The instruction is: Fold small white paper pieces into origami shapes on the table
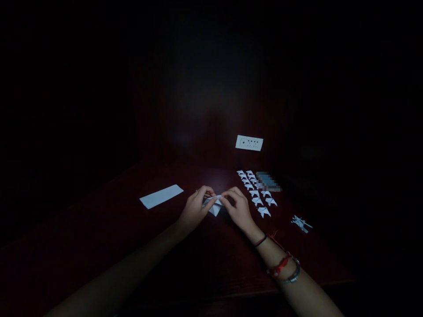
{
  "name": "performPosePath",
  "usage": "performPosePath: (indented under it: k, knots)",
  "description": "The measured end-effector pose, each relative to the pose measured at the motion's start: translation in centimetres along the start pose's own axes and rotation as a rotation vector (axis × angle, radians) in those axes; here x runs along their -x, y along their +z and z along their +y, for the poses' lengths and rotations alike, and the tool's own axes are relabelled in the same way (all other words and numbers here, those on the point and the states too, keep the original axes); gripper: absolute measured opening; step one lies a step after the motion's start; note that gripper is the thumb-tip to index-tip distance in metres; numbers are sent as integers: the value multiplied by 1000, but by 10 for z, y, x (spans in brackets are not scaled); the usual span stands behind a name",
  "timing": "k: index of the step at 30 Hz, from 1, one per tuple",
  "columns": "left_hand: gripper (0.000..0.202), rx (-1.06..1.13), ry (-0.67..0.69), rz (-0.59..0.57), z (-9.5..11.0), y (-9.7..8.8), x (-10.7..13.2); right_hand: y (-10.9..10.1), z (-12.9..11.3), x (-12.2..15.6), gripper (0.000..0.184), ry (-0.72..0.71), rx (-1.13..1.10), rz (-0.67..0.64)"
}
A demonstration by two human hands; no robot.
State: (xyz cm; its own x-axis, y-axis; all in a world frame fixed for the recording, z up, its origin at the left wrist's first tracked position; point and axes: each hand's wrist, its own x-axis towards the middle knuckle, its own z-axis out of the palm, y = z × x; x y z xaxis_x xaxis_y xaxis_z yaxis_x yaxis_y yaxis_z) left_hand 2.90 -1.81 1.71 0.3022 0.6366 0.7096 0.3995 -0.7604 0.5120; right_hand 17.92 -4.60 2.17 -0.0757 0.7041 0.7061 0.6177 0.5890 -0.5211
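Observation:
A small piece of folded white paper (215,208) is held between both hands at the middle of the dark red table. My left hand (195,207) pinches its left side with thumb and fingers. On the opposite side, my right hand (238,208) pinches the top right part of the same paper. Creases and a pointed lower corner show below the fingertips; the fingers cover part of its upper edge. To the left lies a flat white paper strip (161,196). Right of my right hand, several folded paper figures (256,198) lie in two slanting rows.
A blurred-out flat rectangular object (268,181) lies beside the paper figures. Farther right is a little heap of thin white paper scraps (301,223). A white socket panel (249,143) is on the wall behind the table (132,237). The surroundings are very dark.

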Motion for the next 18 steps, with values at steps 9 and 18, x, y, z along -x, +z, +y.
performPosePath:
  k: [9, 18]
  knots:
    - [6, 17, -4, -46, -1, 0, -1, -1, -1, 0, 15, -20, 5, -32]
    - [15, 66, -4, -45, -7, 3, -3, 3, 6, 0, 16, 16, 22, -41]
